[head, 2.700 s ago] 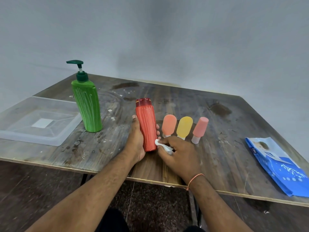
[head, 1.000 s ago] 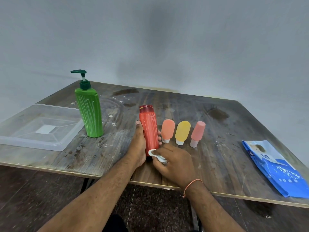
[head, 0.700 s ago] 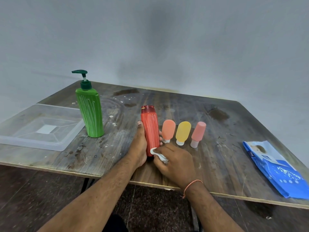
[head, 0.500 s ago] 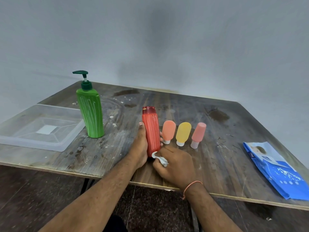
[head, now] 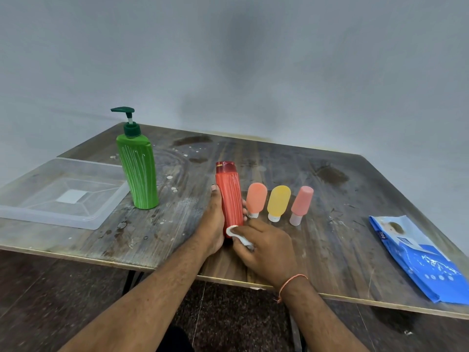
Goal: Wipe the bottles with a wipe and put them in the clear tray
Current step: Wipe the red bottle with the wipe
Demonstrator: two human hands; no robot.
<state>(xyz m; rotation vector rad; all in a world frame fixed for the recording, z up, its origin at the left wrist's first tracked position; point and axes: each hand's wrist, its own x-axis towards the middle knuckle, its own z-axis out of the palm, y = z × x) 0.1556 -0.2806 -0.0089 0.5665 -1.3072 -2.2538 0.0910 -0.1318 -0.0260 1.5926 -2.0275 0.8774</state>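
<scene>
The right hand (head: 264, 246), nearest the table edge, pinches a crumpled white wipe (head: 237, 234) against the base of the red bottle (head: 229, 196). The left hand (head: 212, 224) wraps that bottle from its left side and holds it upright on the wooden table (head: 330, 245). To wipe well, keep the left grip firm, draw the wipe along the whole body and turn the bottle to reach its hidden side. Just right of it stand three small tubes: orange (head: 256, 198), yellow (head: 278, 201) and pink (head: 302, 203). A green pump bottle (head: 138, 174) stands left, beside the clear tray (head: 83, 222), which holds no bottle. A blue wipe packet (head: 416, 255) lies far right. The tabletop is stained and paint-flecked; a plain grey wall stands behind.
</scene>
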